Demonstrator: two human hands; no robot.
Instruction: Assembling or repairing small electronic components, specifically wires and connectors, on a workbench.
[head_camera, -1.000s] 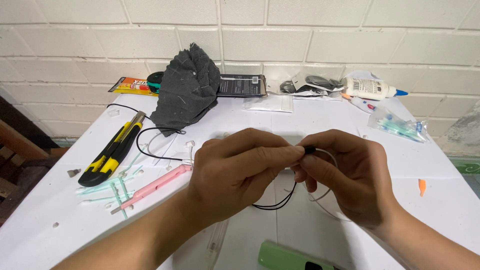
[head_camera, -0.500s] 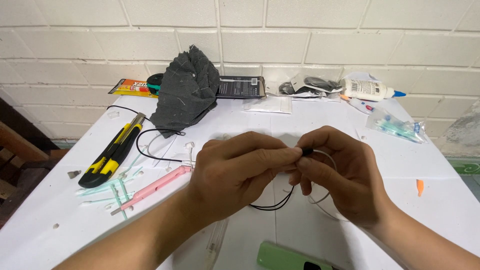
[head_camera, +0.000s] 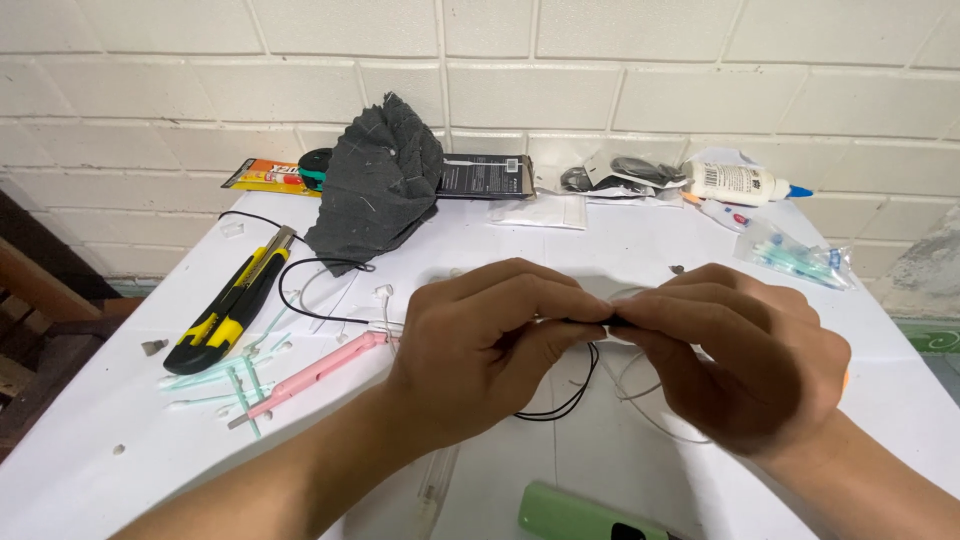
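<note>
A: Hands first, where do they sit?

B: Both are over the middle of the white counter (head_camera: 130, 470). The left hand (head_camera: 480, 345) and the right hand (head_camera: 735, 355) meet fingertip to fingertip, each closed in a pinch on a thin black wire (head_camera: 570, 400).

A: Where does that wire go?

B: It is caught between the two pinches, and a loop of it hangs below the hands, down to the counter. A pale wire (head_camera: 645, 400) curls just beside it under the right hand. Whether the right hand grips that one too, I cannot tell.

A: What lies on the left?

B: A yellow and black utility knife (head_camera: 230, 300) lies at a slant near the left edge. Next to it lie a pink tool (head_camera: 310, 375) and a few pale green sticks (head_camera: 215, 385). A second black cable (head_camera: 300, 290) loops between the knife and a dark grey cloth (head_camera: 380, 185), which is heaped near the brick wall (head_camera: 600, 80).

A: And along the wall?

B: An orange glue tube (head_camera: 265, 177) sits left of the cloth, a flat black box (head_camera: 485, 177) right of it. Further right come a clear bag with dark parts (head_camera: 620, 175), a white glue bottle with a blue tip (head_camera: 745, 183) lying on its side, and a clear bag of green-tipped swabs (head_camera: 795, 255).

A: Anything near the person?

B: A green object (head_camera: 585, 515) lies at the bottom edge, below the hands and well apart from the wire
</note>
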